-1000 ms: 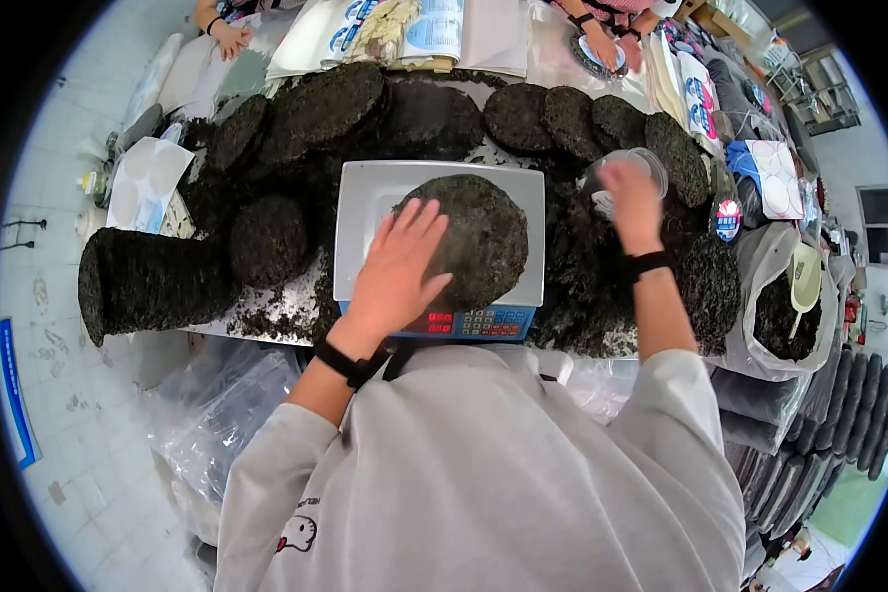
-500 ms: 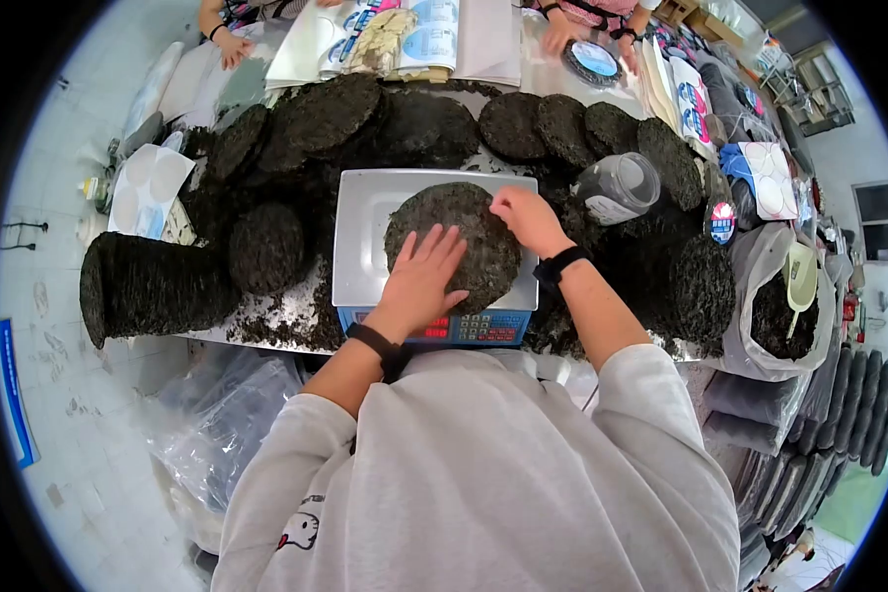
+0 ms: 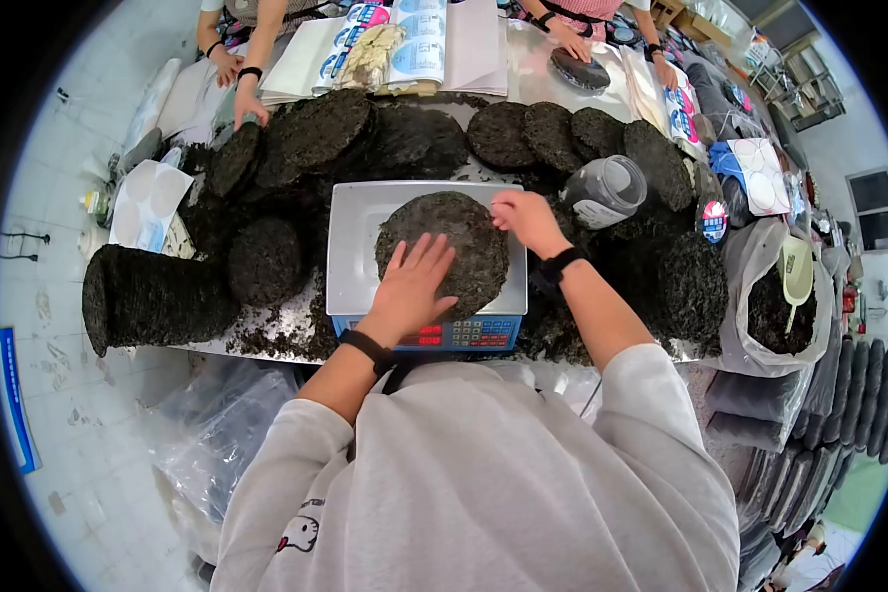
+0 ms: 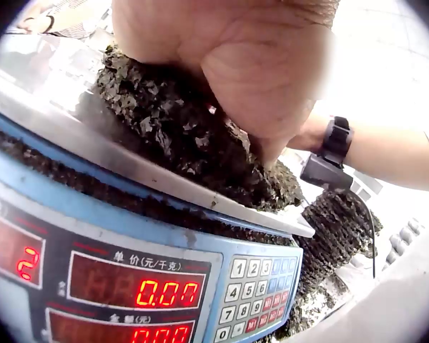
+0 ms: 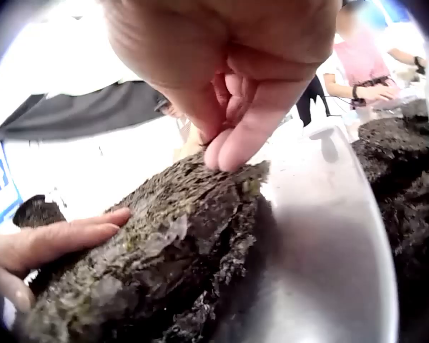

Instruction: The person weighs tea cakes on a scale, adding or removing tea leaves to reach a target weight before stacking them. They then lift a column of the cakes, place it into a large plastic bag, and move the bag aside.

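Your desk [image 3: 291,318] has a pale top, and you can see it only in patches between the dark material. At the middle of its near side, directly before you, stands the weighing scale [image 3: 351,237]. To your left, a dark ridged roll [image 3: 158,298] lies on its side, and a round dark cake [image 3: 264,266] is between it and the scale. Small dark crumbs [image 3: 266,340] are scattered near the front edge. Behind the scale, more round cakes [image 3: 498,135] make a row.
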The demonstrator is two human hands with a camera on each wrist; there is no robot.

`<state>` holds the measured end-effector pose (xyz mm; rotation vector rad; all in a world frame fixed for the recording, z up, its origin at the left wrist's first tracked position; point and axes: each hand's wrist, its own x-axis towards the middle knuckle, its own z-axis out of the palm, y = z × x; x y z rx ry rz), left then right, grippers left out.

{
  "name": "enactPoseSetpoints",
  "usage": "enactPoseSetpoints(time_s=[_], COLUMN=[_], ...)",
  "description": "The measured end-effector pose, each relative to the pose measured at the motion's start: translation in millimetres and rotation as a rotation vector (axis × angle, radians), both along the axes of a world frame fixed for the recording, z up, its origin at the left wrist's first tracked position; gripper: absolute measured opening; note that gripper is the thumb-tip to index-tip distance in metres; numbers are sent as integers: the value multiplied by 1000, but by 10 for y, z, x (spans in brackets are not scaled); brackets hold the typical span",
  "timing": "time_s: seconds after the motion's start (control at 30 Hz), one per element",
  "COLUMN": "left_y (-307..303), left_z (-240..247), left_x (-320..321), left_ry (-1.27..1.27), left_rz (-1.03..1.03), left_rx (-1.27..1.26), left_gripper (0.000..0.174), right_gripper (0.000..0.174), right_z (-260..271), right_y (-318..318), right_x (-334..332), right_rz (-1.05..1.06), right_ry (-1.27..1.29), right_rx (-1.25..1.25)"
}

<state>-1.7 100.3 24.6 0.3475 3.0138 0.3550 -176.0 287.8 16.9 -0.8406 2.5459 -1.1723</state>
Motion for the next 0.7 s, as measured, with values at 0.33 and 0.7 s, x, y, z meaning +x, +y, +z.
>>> enactPoseSetpoints(time_s=[0.33,0.7], left_y=[-186,34], left_z=[378,46], left_x=[88,150], left_ry=[223,41], left_rz=[138,-16], left_rx=[175,76], left_gripper=[72,70], right_gripper=[21,10], right_z=[685,-53], right_y=[1544,-66], right_x=[-781,133], right_rz=[-508,94], right_ry=[731,391], right_rx=[472,214])
